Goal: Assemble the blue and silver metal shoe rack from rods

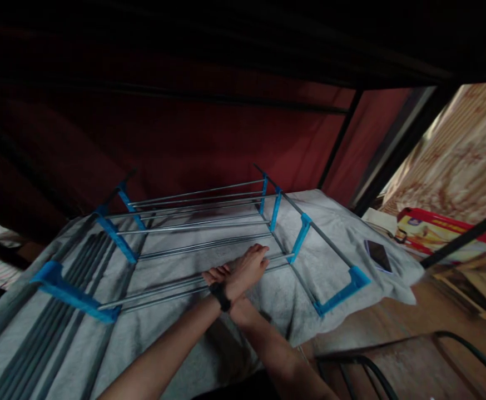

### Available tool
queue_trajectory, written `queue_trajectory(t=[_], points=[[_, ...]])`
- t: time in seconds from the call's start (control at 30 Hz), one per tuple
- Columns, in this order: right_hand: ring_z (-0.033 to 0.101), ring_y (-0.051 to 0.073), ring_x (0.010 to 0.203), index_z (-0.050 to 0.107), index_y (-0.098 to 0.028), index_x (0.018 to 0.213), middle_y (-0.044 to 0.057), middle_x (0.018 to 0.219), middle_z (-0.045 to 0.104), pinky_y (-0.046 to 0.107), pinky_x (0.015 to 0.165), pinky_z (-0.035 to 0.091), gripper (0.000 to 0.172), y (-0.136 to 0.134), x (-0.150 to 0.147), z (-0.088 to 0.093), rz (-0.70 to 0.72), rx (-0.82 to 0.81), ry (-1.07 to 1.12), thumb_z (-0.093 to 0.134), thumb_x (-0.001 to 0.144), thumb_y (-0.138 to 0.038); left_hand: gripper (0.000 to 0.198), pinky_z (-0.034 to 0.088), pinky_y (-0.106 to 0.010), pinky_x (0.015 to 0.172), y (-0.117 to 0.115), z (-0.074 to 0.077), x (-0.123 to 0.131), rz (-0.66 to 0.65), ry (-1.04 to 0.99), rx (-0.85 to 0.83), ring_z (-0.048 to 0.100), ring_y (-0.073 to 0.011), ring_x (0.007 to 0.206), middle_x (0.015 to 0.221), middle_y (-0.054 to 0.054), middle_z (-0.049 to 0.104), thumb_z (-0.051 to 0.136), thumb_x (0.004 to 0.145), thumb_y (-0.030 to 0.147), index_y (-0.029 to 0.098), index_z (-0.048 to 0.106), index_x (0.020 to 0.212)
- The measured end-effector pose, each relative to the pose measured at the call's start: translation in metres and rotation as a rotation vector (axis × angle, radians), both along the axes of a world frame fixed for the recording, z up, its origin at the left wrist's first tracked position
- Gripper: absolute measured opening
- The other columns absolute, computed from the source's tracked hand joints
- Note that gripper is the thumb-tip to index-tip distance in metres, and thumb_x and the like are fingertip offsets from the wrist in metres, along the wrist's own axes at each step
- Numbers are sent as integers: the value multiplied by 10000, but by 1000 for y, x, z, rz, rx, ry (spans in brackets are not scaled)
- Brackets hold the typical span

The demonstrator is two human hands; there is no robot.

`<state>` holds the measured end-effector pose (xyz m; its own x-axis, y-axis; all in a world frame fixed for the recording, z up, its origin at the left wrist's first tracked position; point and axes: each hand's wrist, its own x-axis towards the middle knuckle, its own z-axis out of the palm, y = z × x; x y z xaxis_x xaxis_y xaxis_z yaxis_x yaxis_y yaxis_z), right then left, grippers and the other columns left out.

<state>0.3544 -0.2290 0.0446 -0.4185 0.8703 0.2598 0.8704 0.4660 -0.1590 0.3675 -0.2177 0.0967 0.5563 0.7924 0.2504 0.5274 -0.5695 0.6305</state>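
Note:
My forearms cross at the wrists over a rack frame of metal rods and blue plastic brackets that lies on a pale cloth. My left hand (pixel 249 268), with a dark watch (pixel 220 296) on its wrist, reaches over to the right and is closed at the front metal rods (pixel 159 292). Beneath that wrist, my right hand (pixel 217 273) comes out on the left side, its fingers curled over the same rods. Both palms are hidden. Blue brackets (pixel 76 294) join the rods on the left, and a blue bracket (pixel 343 291) stands at the right front.
Several loose grey tubes (pixel 63 300) lie on the cloth (pixel 301 294) at the left. A phone (pixel 378 255) rests near its right edge. Farther right are a red and yellow box (pixel 439 233) and a wooden piece (pixel 472 286). A dark chair frame (pixel 363 364) stands at the lower right.

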Motion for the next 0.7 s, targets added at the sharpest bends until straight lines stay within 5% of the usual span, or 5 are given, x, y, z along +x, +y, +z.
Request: queue_trajectory(t=[0.2,0.33,0.47,0.6,0.7], points=[[609,227,1082,638,-272,1254,26,1149,705,382,1080,455,300,-1,5,2,36,-106,-1,567,963,-284,495,447,-376,1098,51,-35,58,-333,174,-186,593,-288,1265,1382,-156,629,652,842,196,146,603,1333],[558,202,1245,592,-321,1335,-15,1309,672,342,1151,394,353,0,8,-8,50,-50,-12,447,1016,-282,474,474,-369,1071,63,-51,81,-350,57,-241,617,-272,1242,1352,-133,662,599,893,251,129,608,1351],[360,227,1465,446,-287,1502,16,1588,434,406,1200,353,482,-17,24,-38,26,85,51,382,1040,-410,447,463,-353,1093,68,-57,83,-367,-14,-239,607,-244,1272,1371,-90,661,558,917,253,186,636,1351],[485,242,1367,554,-292,1396,52,1422,600,446,1116,454,428,-49,64,-71,-89,80,225,452,983,-249,449,453,-345,1115,69,-58,82,-354,-21,-228,599,-239,1289,1376,-66,660,553,925,276,219,643,1361],[637,237,1089,666,-265,1141,82,1103,699,419,952,545,339,-68,113,-84,-344,109,534,412,941,-162,456,453,-342,1116,70,-61,84,-345,-20,-221,601,-240,1285,1370,-59,665,552,928,286,216,640,1370]])
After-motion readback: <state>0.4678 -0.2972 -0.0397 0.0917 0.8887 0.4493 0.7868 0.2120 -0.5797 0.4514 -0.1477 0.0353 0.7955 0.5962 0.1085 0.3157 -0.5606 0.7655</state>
